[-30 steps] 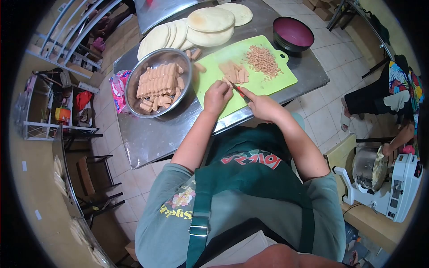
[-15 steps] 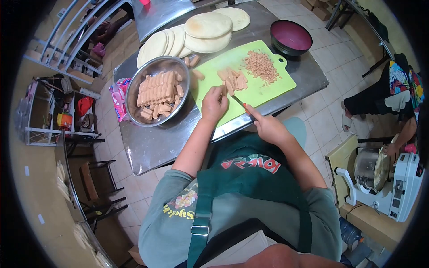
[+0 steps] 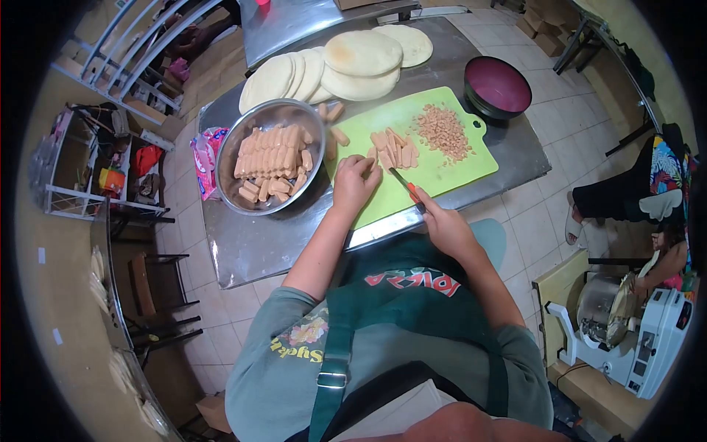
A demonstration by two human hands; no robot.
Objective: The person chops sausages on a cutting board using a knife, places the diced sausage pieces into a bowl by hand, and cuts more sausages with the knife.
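Observation:
My right hand (image 3: 448, 222) is wrapped around the orange and black handle of a knife (image 3: 400, 179), its blade over a light green cutting board (image 3: 458, 174). My left hand (image 3: 356, 184) rests at the board's left part with fingers bent together; whatever lies under them is hidden. Just beyond the knife tip are sausage pieces cut lengthwise (image 3: 395, 150). Farther right on the board sits a heap of diced sausage (image 3: 442, 132). A steel bowl (image 3: 314, 121) left of the board holds many whole sausages (image 3: 272, 152), and a few loose sausages (image 3: 339, 136) lie between bowl and board.
Round flatbreads (image 3: 363, 55) overlap along the metal table's (image 3: 247, 254) far side. A dark bowl with a purple inside (image 3: 498, 85) stands at the right corner. A pink packet (image 3: 208, 158) is beside the steel bowl. At right, another person's hand (image 3: 648, 276) is near a mixer (image 3: 626, 346).
The view has shifted, so the table appears lower and slightly right. The knife blade has drawn back a little from the left fingers and the cut pieces.

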